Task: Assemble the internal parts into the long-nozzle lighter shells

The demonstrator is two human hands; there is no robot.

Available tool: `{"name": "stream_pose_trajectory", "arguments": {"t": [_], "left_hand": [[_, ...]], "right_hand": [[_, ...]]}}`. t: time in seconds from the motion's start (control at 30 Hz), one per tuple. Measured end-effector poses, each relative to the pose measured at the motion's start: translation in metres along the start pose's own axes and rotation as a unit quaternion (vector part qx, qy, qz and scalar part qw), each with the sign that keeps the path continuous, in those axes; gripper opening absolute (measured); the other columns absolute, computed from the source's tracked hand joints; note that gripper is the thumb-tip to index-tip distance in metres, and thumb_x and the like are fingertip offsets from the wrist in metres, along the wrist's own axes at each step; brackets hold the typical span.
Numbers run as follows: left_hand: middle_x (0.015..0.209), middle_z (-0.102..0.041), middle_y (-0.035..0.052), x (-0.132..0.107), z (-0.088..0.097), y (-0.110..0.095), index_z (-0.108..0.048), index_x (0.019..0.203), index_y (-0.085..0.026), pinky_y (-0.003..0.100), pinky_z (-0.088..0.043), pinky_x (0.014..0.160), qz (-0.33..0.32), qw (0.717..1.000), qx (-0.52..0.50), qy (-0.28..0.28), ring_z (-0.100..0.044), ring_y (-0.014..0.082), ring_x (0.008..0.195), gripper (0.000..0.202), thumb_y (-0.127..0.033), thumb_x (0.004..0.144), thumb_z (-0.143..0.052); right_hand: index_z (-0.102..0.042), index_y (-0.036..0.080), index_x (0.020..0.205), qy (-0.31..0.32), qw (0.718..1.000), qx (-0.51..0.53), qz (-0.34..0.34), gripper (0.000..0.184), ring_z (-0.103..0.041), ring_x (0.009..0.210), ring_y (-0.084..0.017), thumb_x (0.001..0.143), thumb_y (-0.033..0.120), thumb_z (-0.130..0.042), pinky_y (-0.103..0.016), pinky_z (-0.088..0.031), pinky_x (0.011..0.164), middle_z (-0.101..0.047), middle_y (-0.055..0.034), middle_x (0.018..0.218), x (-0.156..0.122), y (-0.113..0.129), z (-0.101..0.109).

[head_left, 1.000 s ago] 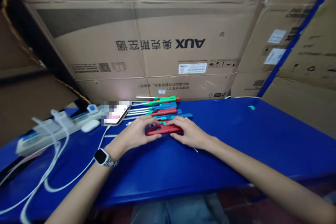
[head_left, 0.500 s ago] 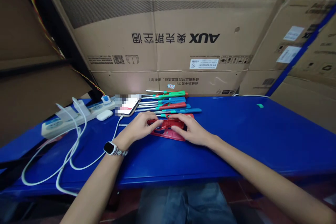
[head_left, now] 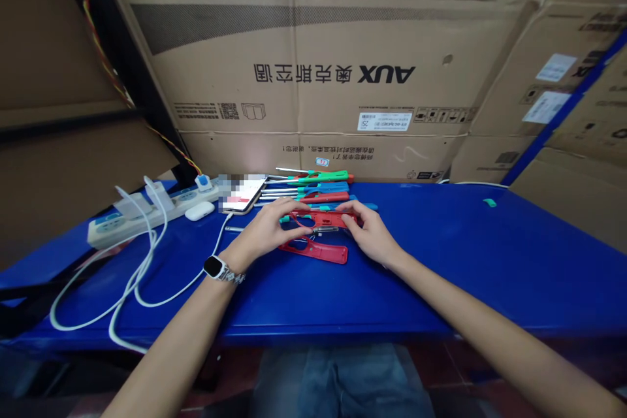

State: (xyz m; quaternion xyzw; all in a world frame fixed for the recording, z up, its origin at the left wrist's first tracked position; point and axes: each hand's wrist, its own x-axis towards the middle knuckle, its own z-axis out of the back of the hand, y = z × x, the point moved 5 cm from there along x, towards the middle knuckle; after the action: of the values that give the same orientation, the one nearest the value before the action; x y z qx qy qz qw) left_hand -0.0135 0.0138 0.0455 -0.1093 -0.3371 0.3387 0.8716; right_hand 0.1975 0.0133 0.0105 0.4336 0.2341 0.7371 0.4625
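Both my hands hold a red plastic handle half [head_left: 323, 218] lifted a little above the blue table [head_left: 441, 261]. My left hand [head_left: 267, 232] pinches its left end, with a watch on that wrist. My right hand [head_left: 369, 232] pinches its right end. A small metal part shows in its underside. Directly below it a second red handle half [head_left: 318, 251] lies flat on the table. Behind my hands lies a row of tools [head_left: 313, 186] with green, blue and red handles and metal shafts pointing left.
A phone [head_left: 241, 193] with a lit screen lies left of the tools, its white cable looping toward me. A white earbud case [head_left: 200, 211] and a power strip [head_left: 147, 212] with plugs sit further left. Cardboard boxes [head_left: 333, 72] wall off the back. A small teal piece [head_left: 489, 202] lies far right.
The red handle came apart: my hands lifted the upper half off the table while the lower half stayed lying flat. The camera view shifted back and right.
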Motion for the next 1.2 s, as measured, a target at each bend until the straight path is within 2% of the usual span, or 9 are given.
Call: {"name": "stream_pose_trajectory", "arguments": {"t": [0.1,0.2,0.4,0.5,0.6,0.7,0.83,0.97,1.2], "left_hand": [[0.109,-0.069,0.0068,0.001,-0.002,0.007,-0.066,0.112,-0.022,0.040,-0.049,0.091,0.024,1.000,0.009,0.006,-0.064,0.0245,0.102,0.031,-0.041,0.087,-0.068],[0.116,-0.067,0.0077,0.000,-0.005,0.019,-0.064,0.114,-0.023,0.042,-0.047,0.096,0.046,0.999,0.024,0.011,-0.061,0.0257,0.109,0.031,-0.041,0.090,-0.065],[0.117,-0.066,0.0093,-0.003,-0.007,0.040,-0.062,0.116,-0.021,0.045,-0.046,0.097,0.084,0.993,0.076,0.010,-0.059,0.0284,0.112,0.037,-0.046,0.089,-0.063],[0.114,-0.065,0.0113,-0.005,0.004,0.046,-0.062,0.113,-0.019,0.046,-0.045,0.096,0.101,0.987,0.121,-0.037,-0.058,0.0293,0.110,0.031,-0.041,0.094,-0.053],[0.101,-0.067,0.0102,-0.013,0.018,0.053,-0.065,0.100,-0.018,0.042,-0.048,0.087,0.110,0.984,0.121,-0.064,-0.061,0.0259,0.097,0.024,-0.030,0.096,-0.045],[0.091,-0.070,0.0066,-0.022,0.017,0.060,-0.067,0.091,-0.019,0.036,-0.050,0.078,0.134,0.990,0.048,0.018,-0.064,0.0216,0.084,0.020,-0.031,0.091,-0.052],[0.093,-0.073,0.0055,-0.028,0.008,0.056,-0.071,0.090,-0.020,0.034,-0.051,0.079,0.153,0.982,-0.014,0.107,-0.066,0.0212,0.086,0.018,-0.035,0.084,-0.062],[0.096,-0.072,0.0068,-0.029,0.007,0.054,-0.074,0.091,-0.020,0.036,-0.049,0.084,0.144,0.983,0.024,0.112,-0.064,0.0227,0.090,0.019,-0.034,0.084,-0.062],[0.094,-0.068,0.0072,-0.028,0.007,0.051,-0.073,0.089,-0.023,0.040,-0.049,0.084,0.108,0.988,0.042,0.099,-0.062,0.0245,0.090,0.018,-0.033,0.085,-0.060]], "right_hand": [[-0.061,0.021,0.107,0.004,0.999,-0.037,-0.007,0.022,-0.063,0.079,-0.020,0.094,0.032,-0.049,-0.033,-0.045,0.072,-0.070,-0.0041,0.092,0.002,-0.004,0.000],[-0.062,0.021,0.109,0.012,0.991,-0.123,0.046,0.024,-0.063,0.096,-0.023,0.092,0.037,-0.057,-0.038,-0.041,0.085,-0.070,-0.0067,0.107,0.007,0.003,0.000],[-0.065,0.022,0.111,0.068,0.942,-0.295,0.145,0.026,-0.058,0.104,-0.027,0.095,0.040,-0.057,-0.042,-0.032,0.087,-0.070,-0.0085,0.112,0.030,0.010,-0.010],[-0.066,0.023,0.115,0.058,0.924,-0.337,0.172,0.027,-0.056,0.104,-0.028,0.095,0.039,-0.056,-0.044,-0.031,0.088,-0.068,-0.0086,0.111,0.039,0.004,-0.014],[-0.064,0.024,0.120,0.011,0.933,-0.323,0.159,0.031,-0.054,0.105,-0.029,0.092,0.038,-0.058,-0.045,-0.031,0.090,-0.064,-0.0098,0.115,0.041,0.001,-0.012],[-0.062,0.022,0.122,-0.021,0.946,-0.286,0.151,0.033,-0.053,0.107,-0.028,0.093,0.035,-0.056,-0.043,-0.032,0.091,-0.061,-0.0112,0.117,0.033,0.008,-0.008],[-0.066,0.021,0.102,0.054,0.948,-0.260,0.179,0.018,-0.053,0.103,-0.025,0.093,0.032,-0.055,-0.042,-0.032,0.091,-0.064,-0.0080,0.106,0.016,0.023,-0.018],[-0.069,0.021,0.099,0.114,0.942,-0.264,0.171,0.015,-0.052,0.101,-0.025,0.091,0.030,-0.060,-0.043,-0.031,0.091,-0.066,-0.0068,0.102,0.007,0.023,-0.028],[-0.070,0.022,0.101,0.114,0.949,-0.256,0.146,0.016,-0.051,0.101,-0.025,0.088,0.030,-0.065,-0.043,-0.032,0.089,-0.064,-0.0079,0.103,0.010,0.016,-0.027]]}}
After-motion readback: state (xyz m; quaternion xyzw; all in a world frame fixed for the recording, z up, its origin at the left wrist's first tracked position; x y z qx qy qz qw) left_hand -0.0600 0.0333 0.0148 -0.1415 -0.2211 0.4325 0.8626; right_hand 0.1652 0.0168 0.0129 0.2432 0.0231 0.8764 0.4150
